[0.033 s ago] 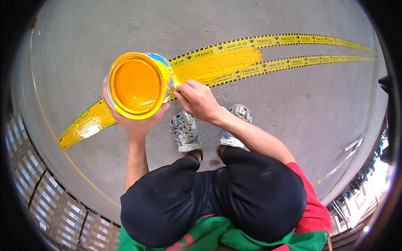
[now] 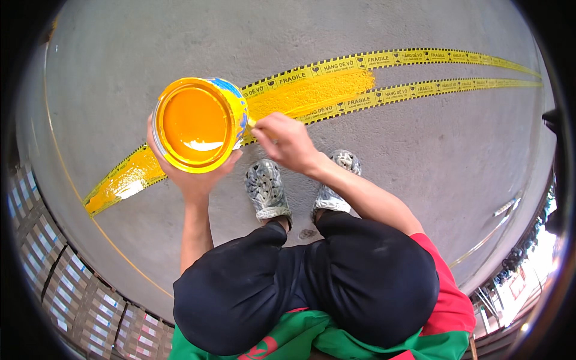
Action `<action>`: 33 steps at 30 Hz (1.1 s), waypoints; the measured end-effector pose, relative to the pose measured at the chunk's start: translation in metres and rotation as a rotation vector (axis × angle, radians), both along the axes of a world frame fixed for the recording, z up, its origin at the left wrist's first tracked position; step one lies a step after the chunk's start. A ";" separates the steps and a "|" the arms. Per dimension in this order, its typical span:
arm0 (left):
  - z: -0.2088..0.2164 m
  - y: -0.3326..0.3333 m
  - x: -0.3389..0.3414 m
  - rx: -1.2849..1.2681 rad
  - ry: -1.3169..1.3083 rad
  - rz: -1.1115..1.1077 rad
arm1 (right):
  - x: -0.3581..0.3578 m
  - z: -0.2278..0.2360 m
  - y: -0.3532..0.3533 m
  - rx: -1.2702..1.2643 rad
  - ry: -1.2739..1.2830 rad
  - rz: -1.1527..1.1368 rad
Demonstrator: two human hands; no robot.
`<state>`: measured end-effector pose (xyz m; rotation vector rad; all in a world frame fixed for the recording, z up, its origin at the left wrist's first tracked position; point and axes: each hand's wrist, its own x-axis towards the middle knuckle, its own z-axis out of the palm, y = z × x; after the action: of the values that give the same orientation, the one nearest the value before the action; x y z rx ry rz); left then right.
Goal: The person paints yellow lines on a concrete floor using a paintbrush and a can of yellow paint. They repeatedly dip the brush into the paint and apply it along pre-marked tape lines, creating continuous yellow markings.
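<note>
My left hand (image 2: 195,181) wraps around the underside and side of a yellow paint can (image 2: 240,114), holding it above the floor. The can is open at the top and holds glossy orange-yellow paint (image 2: 193,120). Close by its right side, my right hand (image 2: 288,141) is closed on a short yellow handle (image 2: 251,122), which looks like a paintbrush's; its head is hidden behind the can. Beneath them runs a wet yellow paint stripe (image 2: 312,93), between a far strip of yellow tape (image 2: 411,57) and a near strip of yellow tape (image 2: 414,91).
My patterned clogs (image 2: 266,186) stand on the grey concrete floor (image 2: 384,162) just short of the tape. Stacked boxes or crates (image 2: 72,282) line the lower left. A thin yellow line (image 2: 123,255) crosses the floor at left.
The can has tipped slightly, and the bright reflection on its paint looks larger. My right hand has shifted very slightly, with less of the yellow handle showing.
</note>
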<state>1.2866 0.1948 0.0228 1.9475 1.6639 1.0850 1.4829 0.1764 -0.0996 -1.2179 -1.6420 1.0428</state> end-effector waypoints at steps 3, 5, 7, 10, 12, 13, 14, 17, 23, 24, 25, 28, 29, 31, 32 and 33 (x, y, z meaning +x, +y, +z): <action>0.000 -0.002 -0.004 -0.010 -0.090 0.001 | 0.044 -0.007 0.011 -0.176 0.043 -0.121; -0.001 -0.002 -0.008 -0.006 -0.037 -0.002 | 0.093 -0.010 0.020 -0.312 -0.027 -0.275; -0.003 -0.003 -0.011 -0.025 0.023 0.002 | 0.154 -0.004 0.024 -0.280 -0.190 -0.364; -0.006 -0.003 -0.011 -0.047 0.021 -0.004 | 0.213 0.006 0.035 0.018 -0.636 -0.483; -0.008 -0.001 -0.010 -0.047 -0.001 -0.014 | 0.214 0.011 0.037 0.018 -0.836 -0.509; -0.009 0.001 -0.009 -0.040 -0.008 -0.025 | 0.200 0.012 0.035 0.059 -0.869 -0.408; -0.010 0.003 -0.007 -0.033 -0.018 -0.037 | 0.177 0.010 0.031 -0.010 -0.925 -0.318; -0.010 0.007 -0.005 -0.052 -0.071 -0.042 | 0.089 0.004 0.011 0.131 -0.707 -0.064; -0.008 0.012 -0.004 -0.034 -0.041 -0.007 | 0.021 0.003 0.006 -0.084 0.073 -0.046; -0.008 0.014 -0.006 -0.014 -0.004 -0.017 | 0.036 0.003 0.012 -0.146 0.037 -0.084; -0.006 0.014 -0.008 -0.005 0.029 -0.016 | 0.054 0.002 0.017 -0.210 0.043 -0.171; -0.005 0.015 -0.016 -0.013 0.035 0.010 | 0.132 0.004 0.024 -0.226 -0.169 -0.386; -0.005 0.014 -0.018 -0.025 0.016 0.027 | 0.156 0.005 0.028 -0.108 -0.276 -0.466; -0.007 0.015 -0.020 -0.026 0.016 0.032 | 0.189 0.003 0.032 0.022 -0.501 -0.567; -0.008 0.015 -0.020 -0.031 0.009 0.040 | 0.195 0.002 0.033 0.051 -0.619 -0.587; -0.009 0.015 -0.021 -0.028 0.007 0.041 | 0.193 0.002 0.033 0.053 -0.737 -0.637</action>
<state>1.2658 0.2103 0.0139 1.9098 1.7203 1.0648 1.6759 0.2095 -0.0978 -2.0560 -1.5730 0.1407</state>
